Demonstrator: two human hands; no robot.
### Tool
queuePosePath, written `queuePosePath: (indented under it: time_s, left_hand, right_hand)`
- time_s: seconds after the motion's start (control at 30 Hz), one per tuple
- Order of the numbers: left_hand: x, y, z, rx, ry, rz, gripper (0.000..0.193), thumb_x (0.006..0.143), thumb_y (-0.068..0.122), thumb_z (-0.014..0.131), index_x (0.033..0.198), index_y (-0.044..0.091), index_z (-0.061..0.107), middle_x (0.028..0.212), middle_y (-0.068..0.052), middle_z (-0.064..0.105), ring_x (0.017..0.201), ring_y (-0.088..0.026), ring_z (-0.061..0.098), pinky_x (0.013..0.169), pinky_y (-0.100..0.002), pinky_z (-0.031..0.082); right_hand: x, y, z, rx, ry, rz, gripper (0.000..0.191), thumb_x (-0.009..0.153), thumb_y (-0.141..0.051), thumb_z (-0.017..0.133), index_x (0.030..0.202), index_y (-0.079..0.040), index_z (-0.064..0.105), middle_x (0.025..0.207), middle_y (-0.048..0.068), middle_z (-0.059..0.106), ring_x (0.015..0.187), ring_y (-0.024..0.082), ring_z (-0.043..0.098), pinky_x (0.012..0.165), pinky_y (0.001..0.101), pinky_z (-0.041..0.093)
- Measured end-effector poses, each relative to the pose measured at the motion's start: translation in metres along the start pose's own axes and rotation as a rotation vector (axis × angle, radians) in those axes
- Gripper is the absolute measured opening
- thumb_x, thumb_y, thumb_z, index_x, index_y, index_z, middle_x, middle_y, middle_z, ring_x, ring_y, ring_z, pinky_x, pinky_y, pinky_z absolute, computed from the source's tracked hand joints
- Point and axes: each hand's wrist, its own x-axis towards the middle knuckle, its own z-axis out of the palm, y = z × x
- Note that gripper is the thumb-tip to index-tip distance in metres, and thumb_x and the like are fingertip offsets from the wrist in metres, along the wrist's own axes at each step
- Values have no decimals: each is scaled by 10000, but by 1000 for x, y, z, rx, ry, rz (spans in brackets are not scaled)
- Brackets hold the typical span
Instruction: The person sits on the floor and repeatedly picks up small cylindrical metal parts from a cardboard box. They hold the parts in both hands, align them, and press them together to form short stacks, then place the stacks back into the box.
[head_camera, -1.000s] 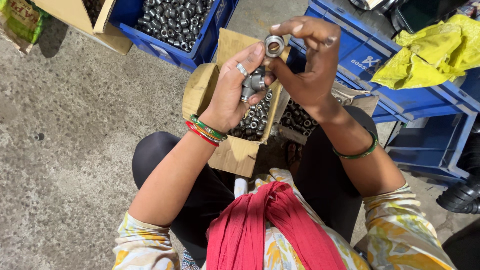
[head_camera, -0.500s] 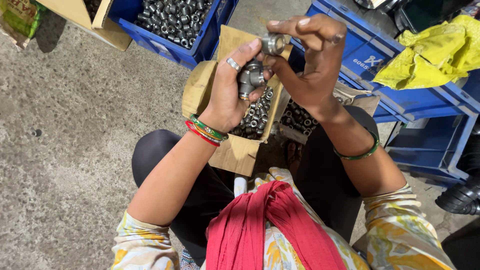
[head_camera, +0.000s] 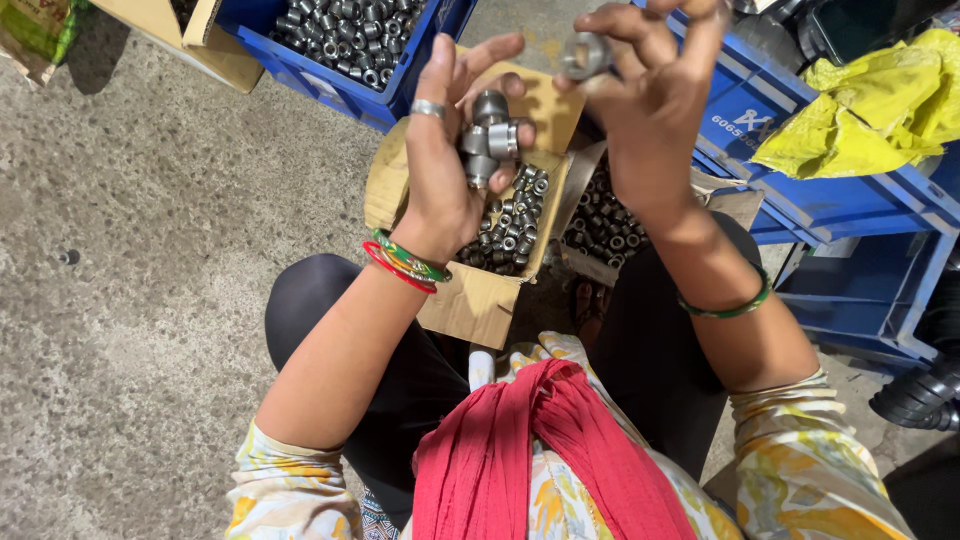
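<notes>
Since the earlier frame the right hand (head_camera: 655, 110) has moved away to the right from the left hand (head_camera: 450, 150), so the two are now apart. The right hand pinches a small metal cap (head_camera: 585, 52) between thumb and fingertips, the other fingers spread. The left hand is closed around a metal cross-shaped part (head_camera: 488, 140), held upright just left of the cap. Under both hands stands an open cardboard box (head_camera: 480, 300) full of small metal caps. A blue crate (head_camera: 340, 75) with more of them is at far left, a yellow cloth (head_camera: 870, 110) at far right.
</notes>
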Motion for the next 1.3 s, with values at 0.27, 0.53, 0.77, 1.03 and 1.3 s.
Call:
queuePosePath:
  time_s: [0.27, 0.53, 0.77, 1.03, 1.3]
  left_hand:
    - [18, -2, -14, -67, 162, -130, 755, 988, 607, 397, 1453, 20, 491, 1197, -133, 610, 901, -226, 768, 451, -211, 495]
    - [19, -5, -17, -79, 68, -220, 708, 994, 541, 435, 1432, -13, 489, 1009, -148, 733, 816, -198, 749, 452, -204, 466]
    - [12, -4, -13, 71, -20, -164, 527, 1017, 334, 595, 1392, -35, 570, 985, -66, 654, 777, -104, 685, 458, -187, 427]
    - [14, -12, -13, 50, -40, -159, 492, 1003, 207, 626, 1407, -66, 550, 1087, -98, 685, 843, -121, 678, 493, -190, 433]
    - [16, 5, -11, -28, 87, -328, 512, 912, 198, 434, 1359, -41, 502, 1148, -163, 732, 835, -208, 744, 475, -228, 461]
  right_hand:
    - [2, -10, -1, -154, -229, 303, 288, 975, -15, 691, 1231, -85, 579, 1027, 87, 630, 953, 120, 677, 740, 270, 562]
    - [-1, -12, 10, -731, -405, -139, 365, 876, -19, 824, 1224, -43, 717, 1088, 71, 484, 959, 131, 623, 844, 269, 562]
    - [0, -4, -8, -624, -269, -14, 108, 1057, 8, 671, 1145, 35, 726, 1068, 46, 530, 860, 82, 577, 744, 233, 489]
    - [2, -13, 9, -417, -230, 126, 156, 1039, 7, 581, 1170, 16, 665, 1134, 27, 568, 953, 74, 650, 817, 246, 607]
    - [4, -25, -2, -699, -560, 28, 434, 875, -27, 792, 1292, -104, 703, 1178, 44, 456, 826, 116, 520, 687, 250, 450]
